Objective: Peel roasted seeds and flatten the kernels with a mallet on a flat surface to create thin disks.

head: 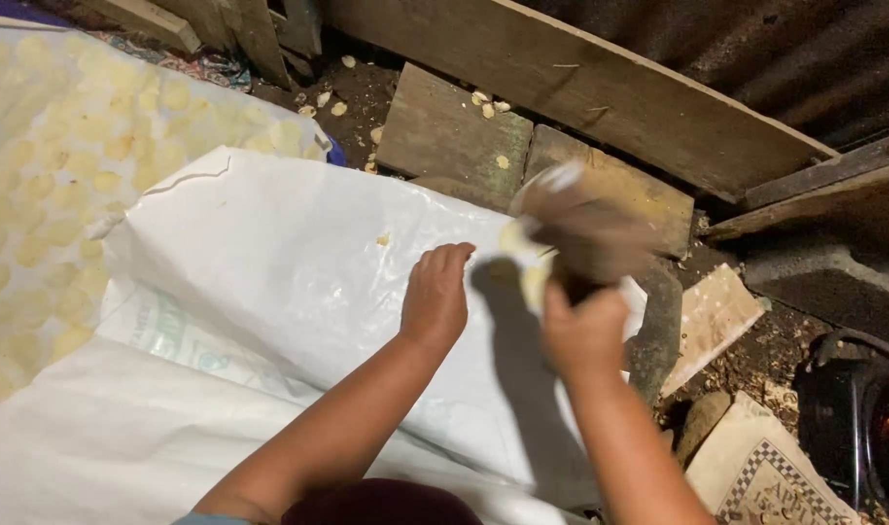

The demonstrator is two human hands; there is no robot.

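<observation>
Right hand (585,331) clenched round the dark handle of a motion-blurred brown wooden mallet (585,228) raised above a white woven plastic sheet (269,253); left hand (435,297) resting on the sheet, fingers curled, beside pale yellow flattened pieces (522,262).

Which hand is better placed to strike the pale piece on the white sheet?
Right hand, probably: it grips the wooden mallet raised above the pale piece. The left hand rests empty on the white sheet beside it.

Pale flat chips (65,146) dry beside wooden planks (561,68) and a checkered box (765,476).
</observation>
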